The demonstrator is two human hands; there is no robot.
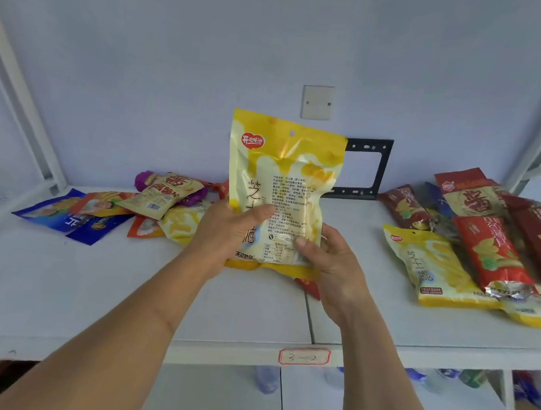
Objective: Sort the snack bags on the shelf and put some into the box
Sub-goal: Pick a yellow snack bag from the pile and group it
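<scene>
A yellow snack bag (282,176) stands upright above the middle of the white shelf (51,281), its printed back facing me. My left hand (225,233) grips its lower left edge, thumb across the front. My right hand (333,262) holds its lower right corner. On the shelf's left lies a heap of blue, orange, yellow and purple snack bags (147,207). To the right lies a pile of red bags (493,250) with another yellow bag (437,271) in front. A red bag's corner (310,288) peeks out under my right hand. No box is clearly in view.
White shelf posts (21,102) rise at both sides. A black metal bracket (367,168) and a white wall plate (318,102) sit on the wall behind. A red-edged label (304,356) marks the shelf's front edge. Bottles (266,378) stand on the lower shelf.
</scene>
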